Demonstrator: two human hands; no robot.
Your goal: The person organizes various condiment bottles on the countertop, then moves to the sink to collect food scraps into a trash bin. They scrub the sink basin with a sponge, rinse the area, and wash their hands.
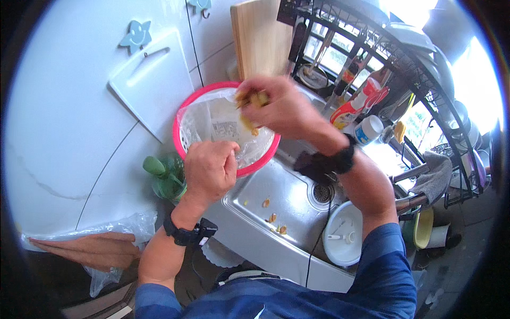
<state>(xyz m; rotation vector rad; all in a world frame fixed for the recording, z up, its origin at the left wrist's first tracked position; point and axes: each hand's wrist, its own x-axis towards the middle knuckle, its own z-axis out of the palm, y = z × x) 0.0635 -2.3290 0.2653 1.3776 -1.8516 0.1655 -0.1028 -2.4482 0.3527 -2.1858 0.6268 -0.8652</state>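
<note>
My right hand (pixel 271 105) is closed on a clump of yellow-brown food scraps (pixel 255 99) above the far right rim of a round bin (pixel 259 164) with a pink-red rim. Some scraps hang below its fingers; the hand is blurred. A clear plastic bag lines the bin. At the near left rim, my left hand (pixel 211 167) is curled into a fist against the rim and the bag's edge; its fingertips are hidden. Several small scraps (pixel 272 218) lie in the stainless steel sink (pixel 287 199) below the bin.
Right of the drain (pixel 322 193) is a white basin (pixel 338 243) with a white utensil in it. A wooden cutting board (pixel 261 40) stands behind the bin. At the left are a white board (pixel 155 79) on the wall and a green bottle (pixel 167 179). A black dish rack (pixel 422 79) overhangs the right.
</note>
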